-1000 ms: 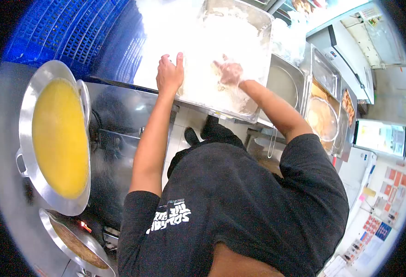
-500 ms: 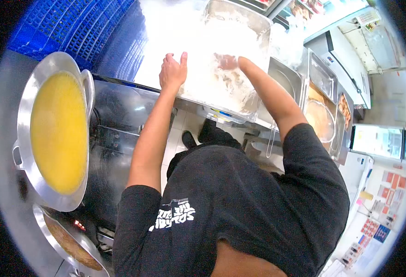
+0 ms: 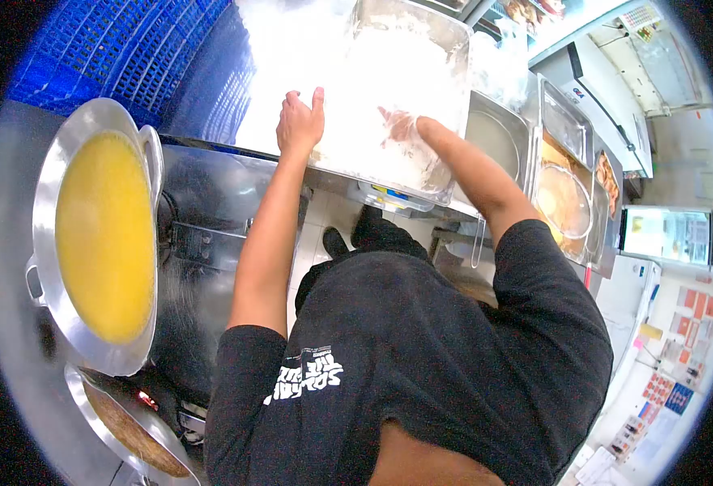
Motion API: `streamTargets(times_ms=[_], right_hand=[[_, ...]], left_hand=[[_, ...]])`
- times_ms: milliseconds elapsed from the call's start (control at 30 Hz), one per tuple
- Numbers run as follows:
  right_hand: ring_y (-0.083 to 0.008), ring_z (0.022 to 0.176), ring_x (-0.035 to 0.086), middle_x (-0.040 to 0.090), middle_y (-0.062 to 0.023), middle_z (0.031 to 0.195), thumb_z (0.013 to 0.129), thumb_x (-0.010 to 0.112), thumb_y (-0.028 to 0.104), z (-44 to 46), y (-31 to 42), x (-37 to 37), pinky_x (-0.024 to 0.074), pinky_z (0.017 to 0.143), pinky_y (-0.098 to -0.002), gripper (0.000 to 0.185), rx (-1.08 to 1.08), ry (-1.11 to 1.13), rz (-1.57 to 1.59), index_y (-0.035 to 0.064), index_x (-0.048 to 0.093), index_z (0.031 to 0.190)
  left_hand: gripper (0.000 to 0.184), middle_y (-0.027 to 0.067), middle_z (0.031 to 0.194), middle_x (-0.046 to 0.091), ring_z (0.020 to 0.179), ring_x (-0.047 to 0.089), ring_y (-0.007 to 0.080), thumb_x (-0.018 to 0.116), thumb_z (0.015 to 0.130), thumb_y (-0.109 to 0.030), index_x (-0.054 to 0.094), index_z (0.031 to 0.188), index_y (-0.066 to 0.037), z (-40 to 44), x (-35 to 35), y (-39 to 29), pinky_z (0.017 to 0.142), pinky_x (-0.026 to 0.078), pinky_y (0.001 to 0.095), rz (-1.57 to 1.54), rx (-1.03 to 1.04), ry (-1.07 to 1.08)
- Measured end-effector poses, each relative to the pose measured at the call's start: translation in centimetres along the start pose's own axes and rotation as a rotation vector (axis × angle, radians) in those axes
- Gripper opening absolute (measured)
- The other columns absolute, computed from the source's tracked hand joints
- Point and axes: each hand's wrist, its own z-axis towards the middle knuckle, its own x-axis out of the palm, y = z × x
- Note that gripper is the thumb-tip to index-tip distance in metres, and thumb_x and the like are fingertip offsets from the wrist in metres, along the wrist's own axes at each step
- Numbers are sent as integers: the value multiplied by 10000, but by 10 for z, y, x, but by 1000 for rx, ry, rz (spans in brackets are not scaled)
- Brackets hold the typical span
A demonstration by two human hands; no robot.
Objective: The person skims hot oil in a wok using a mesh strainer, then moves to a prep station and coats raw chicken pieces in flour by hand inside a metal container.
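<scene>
A deep metal tray (image 3: 452, 49) holds white flour (image 3: 409, 69), with a pale, uneven patch near its front. My right hand (image 3: 402, 127) is down in the flour, dusted white; the fingers that show point left and are a little apart, and the rest blend into the powder. Left of the tray, over the brightly lit metal counter, is my left hand (image 3: 300, 123). Its thumb stands away from its fingers and nothing shows in it. Glare hides whether it touches the counter or the tray's edge.
At left stands a large wok of yellow liquid (image 3: 105, 235), with a second pan (image 3: 134, 429) of brown contents below. Blue crates (image 3: 142, 57) are behind. To the right are a round pot (image 3: 494, 142) and a tray with a wire strainer (image 3: 563, 198).
My right hand has shifted slightly right and lower in the flour, and its fingers show more. My left hand stays nearly in place. The view has tilted a little.
</scene>
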Motion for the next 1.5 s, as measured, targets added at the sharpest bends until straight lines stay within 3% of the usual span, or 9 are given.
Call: streamTargets(times_ms=[267,333,533,733,967,1267,1367,1400,1500], right_hand=[[-360,1188,471,432,-257,1321,731,692,376,-14,52,-30,434,957,-437,683,8,270,-290,125,466,1324],[-356,1149,483,478,-238,1287,835,558,427,5,8,-9,414,960,-449,467,-80,-92,-151,156,583,1214],[-335,1063,550,613,-196,1114,834,539,367,-29,7,-14,432,934,-422,476,-148,395,-420,64,567,1200],[-337,1253,360,453,-188,1312,813,607,412,-15,8,71,309,1050,-399,693,391,79,153,133,327,1382],[-359,1179,476,496,-219,1286,864,524,454,108,-128,94,387,983,-428,615,-84,250,23,82,426,1343],[-291,1021,590,641,-183,1065,751,636,235,33,31,-2,449,923,-393,520,-361,-39,52,15,539,1213],[-292,1053,580,621,-186,1118,691,699,218,15,43,-57,435,958,-378,629,-363,263,-130,-1,501,1246],[-321,1128,542,500,-231,1290,695,698,275,26,29,-56,421,989,-371,742,-306,385,341,10,420,1330],[-377,1168,505,326,-269,1418,696,709,328,47,31,4,412,1000,-396,825,-280,101,-27,23,360,1378]], left_hand=[[690,286,1202,518,1132,509,395,419,900,-554,435,1220,58,-1,-3,1,951,399,456,-39,21,-12],[693,288,1200,517,1132,508,396,419,900,-554,432,1221,60,-2,-2,2,951,399,457,-42,20,-9],[695,288,1202,514,1133,506,398,417,899,-558,429,1221,57,-1,-1,3,949,398,456,-39,23,-8],[678,282,1195,517,1122,513,394,427,899,-550,431,1214,50,0,-1,4,939,407,458,-48,32,-26],[657,273,1174,527,1094,527,392,447,894,-533,436,1197,49,1,-1,2,911,427,467,-45,32,-40],[656,265,1188,528,1101,525,391,461,891,-519,436,1209,54,-5,1,1,918,426,459,-17,15,-23],[661,263,1197,525,1111,522,386,465,888,-522,433,1216,51,2,0,0,925,422,458,-18,19,-32],[662,263,1200,525,1115,521,384,465,886,-523,433,1219,49,0,1,1,927,420,458,-19,22,-29],[659,256,1208,522,1127,514,380,468,884,-522,431,1229,38,-1,1,0,939,413,453,-29,14,-25]])
